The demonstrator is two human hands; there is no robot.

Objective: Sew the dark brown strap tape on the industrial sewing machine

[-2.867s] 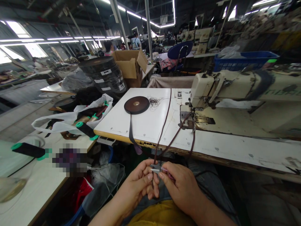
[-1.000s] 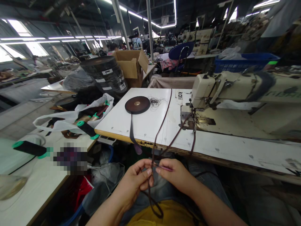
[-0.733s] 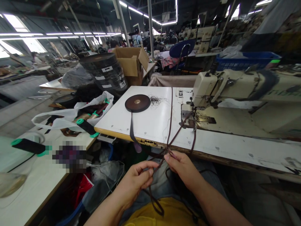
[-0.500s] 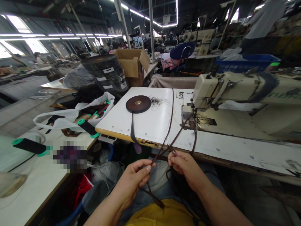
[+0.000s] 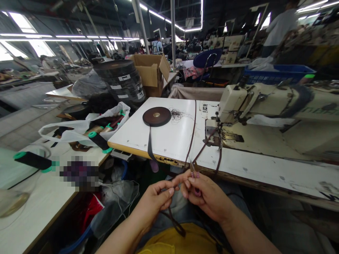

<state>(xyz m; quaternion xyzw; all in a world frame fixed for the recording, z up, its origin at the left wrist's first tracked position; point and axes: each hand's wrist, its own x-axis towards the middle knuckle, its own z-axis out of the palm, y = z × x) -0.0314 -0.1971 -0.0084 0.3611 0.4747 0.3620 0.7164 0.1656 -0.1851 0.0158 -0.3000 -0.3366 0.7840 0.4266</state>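
Observation:
My left hand (image 5: 159, 197) is closed in a pinch on a thin dark brown strap (image 5: 174, 224), which hangs in a loop below it over my lap. My right hand (image 5: 208, 194) is closed around small scissors (image 5: 196, 178) with pinkish handles, their blades pointing up and away from me. The fingertips of both hands meet at the strap, so the exact spot they pinch is hidden. More brown strap (image 5: 203, 146) runs from the needle area of the sewing machine (image 5: 233, 102) towards the table's front edge.
On the white table (image 5: 132, 132) lie a roll of dark tape (image 5: 150, 120), its end hanging over the edge, and a tangle of thread (image 5: 177, 114). Left stand black thread cones (image 5: 33, 162) and a white plastic bag (image 5: 87, 127). Behind are a cardboard box (image 5: 148, 72) and a blue basket (image 5: 286, 72).
My right hand has moved left to meet my left hand, and the scissors have turned more upright within it. A person at the back right has shifted left.

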